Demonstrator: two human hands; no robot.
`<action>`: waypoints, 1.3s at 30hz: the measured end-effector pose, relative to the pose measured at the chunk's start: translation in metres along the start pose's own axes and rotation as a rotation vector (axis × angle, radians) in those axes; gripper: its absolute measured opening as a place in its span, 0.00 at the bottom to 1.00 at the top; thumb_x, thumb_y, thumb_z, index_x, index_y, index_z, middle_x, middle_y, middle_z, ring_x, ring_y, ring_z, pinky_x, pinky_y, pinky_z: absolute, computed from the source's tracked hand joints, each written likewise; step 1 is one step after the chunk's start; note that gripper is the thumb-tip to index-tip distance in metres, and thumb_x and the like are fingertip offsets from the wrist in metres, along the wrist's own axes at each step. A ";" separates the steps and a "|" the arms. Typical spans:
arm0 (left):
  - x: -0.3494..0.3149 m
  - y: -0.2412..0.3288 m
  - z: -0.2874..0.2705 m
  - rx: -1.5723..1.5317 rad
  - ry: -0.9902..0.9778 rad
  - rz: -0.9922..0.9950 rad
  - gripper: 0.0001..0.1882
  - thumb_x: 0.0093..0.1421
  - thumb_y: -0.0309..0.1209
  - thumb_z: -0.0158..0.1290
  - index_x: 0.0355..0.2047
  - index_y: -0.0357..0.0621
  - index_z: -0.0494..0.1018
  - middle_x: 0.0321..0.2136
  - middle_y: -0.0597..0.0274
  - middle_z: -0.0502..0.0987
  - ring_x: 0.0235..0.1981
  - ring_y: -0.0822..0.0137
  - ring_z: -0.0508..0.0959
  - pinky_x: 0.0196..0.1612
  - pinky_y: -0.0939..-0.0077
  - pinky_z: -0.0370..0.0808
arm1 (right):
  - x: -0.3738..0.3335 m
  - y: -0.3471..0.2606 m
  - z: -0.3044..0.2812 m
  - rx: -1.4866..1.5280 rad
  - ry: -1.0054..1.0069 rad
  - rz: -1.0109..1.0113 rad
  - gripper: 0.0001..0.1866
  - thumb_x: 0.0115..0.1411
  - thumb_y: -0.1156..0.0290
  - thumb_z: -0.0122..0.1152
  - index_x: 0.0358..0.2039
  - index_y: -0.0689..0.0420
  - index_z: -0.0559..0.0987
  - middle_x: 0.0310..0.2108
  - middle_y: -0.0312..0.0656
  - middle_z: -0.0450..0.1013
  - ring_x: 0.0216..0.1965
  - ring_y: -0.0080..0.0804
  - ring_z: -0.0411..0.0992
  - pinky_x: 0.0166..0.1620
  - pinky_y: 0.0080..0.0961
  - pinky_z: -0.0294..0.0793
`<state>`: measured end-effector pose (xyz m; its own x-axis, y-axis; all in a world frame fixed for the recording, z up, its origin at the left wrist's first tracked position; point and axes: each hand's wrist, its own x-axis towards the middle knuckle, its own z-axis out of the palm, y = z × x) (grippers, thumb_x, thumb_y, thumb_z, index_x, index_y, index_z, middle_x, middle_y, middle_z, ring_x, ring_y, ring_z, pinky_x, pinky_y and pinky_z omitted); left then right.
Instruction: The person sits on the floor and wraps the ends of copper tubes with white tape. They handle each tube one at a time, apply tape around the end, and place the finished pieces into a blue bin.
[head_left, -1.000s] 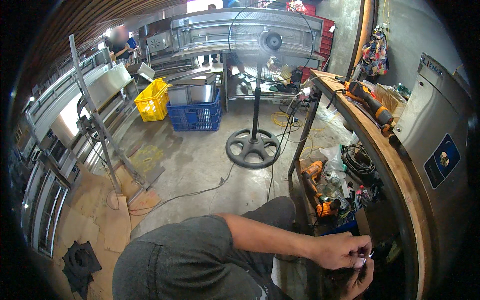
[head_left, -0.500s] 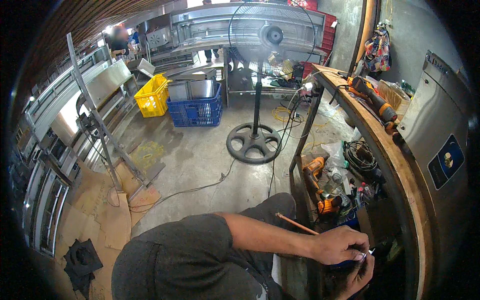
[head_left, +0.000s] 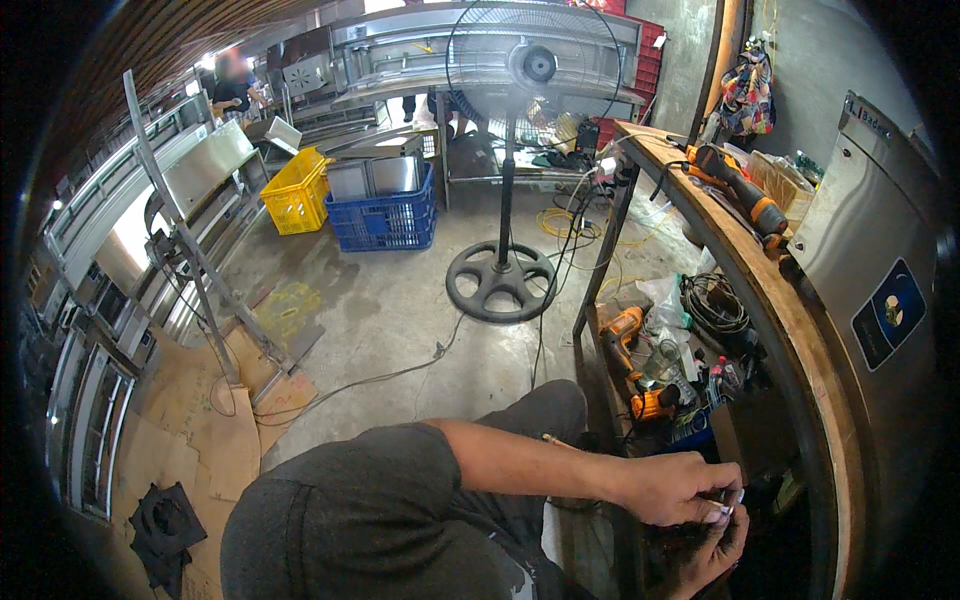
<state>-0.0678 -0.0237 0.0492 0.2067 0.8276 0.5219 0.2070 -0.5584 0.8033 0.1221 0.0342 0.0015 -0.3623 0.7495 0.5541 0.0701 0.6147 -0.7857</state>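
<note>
At the lower right, beside the wooden bench, my left hand (head_left: pixel 675 488) and my right hand (head_left: pixel 712 555) meet. The left fingers are closed in a pinch on a small whitish piece (head_left: pixel 724 508), too small to name. My right fingers are closed against the same piece from below. A thin copper-coloured rod (head_left: pixel 553 440) shows only its tip beyond my left forearm. The rest of the rod is hidden behind the arm, so whether it joins the small piece cannot be seen.
Power tools (head_left: pixel 740 190) lie on the wooden bench (head_left: pixel 800 340). An orange drill (head_left: pixel 622 335), coiled cable (head_left: pixel 715 303) and bottles fill the shelf beneath. A pedestal fan (head_left: pixel 503 280) stands ahead, with cords across the floor. A blue crate (head_left: pixel 385 220) and a yellow crate (head_left: pixel 295 195) stand farther left.
The copper-coloured rod has dropped mostly behind my left forearm, where more of its length showed before. My hands stay together at nearly the same place. The whole view has shifted slightly.
</note>
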 end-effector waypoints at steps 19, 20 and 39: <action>-0.006 -0.006 -0.007 0.028 0.021 0.147 0.13 0.64 0.28 0.52 0.49 0.42 0.72 0.32 0.52 0.77 0.34 0.50 0.78 0.35 0.61 0.72 | -0.003 0.020 0.004 -0.169 0.051 -0.133 0.19 0.69 0.61 0.50 0.45 0.68 0.74 0.47 0.54 0.73 0.48 0.39 0.70 0.53 0.33 0.67; -0.006 -0.006 -0.008 -0.009 0.000 0.108 0.13 0.64 0.28 0.52 0.49 0.42 0.72 0.32 0.51 0.77 0.34 0.49 0.78 0.35 0.61 0.72 | -0.004 0.016 0.008 -0.120 0.065 -0.102 0.19 0.69 0.61 0.50 0.45 0.68 0.74 0.46 0.53 0.73 0.47 0.38 0.70 0.52 0.32 0.67; -0.014 -0.008 0.001 0.027 0.182 0.161 0.09 0.61 0.26 0.54 0.42 0.40 0.75 0.28 0.52 0.76 0.31 0.53 0.77 0.33 0.61 0.71 | -0.009 0.046 0.018 -0.294 0.211 -0.220 0.16 0.69 0.64 0.49 0.40 0.67 0.74 0.38 0.52 0.74 0.42 0.43 0.72 0.49 0.37 0.69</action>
<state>-0.0716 -0.0310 0.0357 0.0637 0.7231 0.6879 0.2113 -0.6834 0.6988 0.1122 0.0513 -0.0448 -0.2021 0.6075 0.7682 0.2858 0.7868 -0.5470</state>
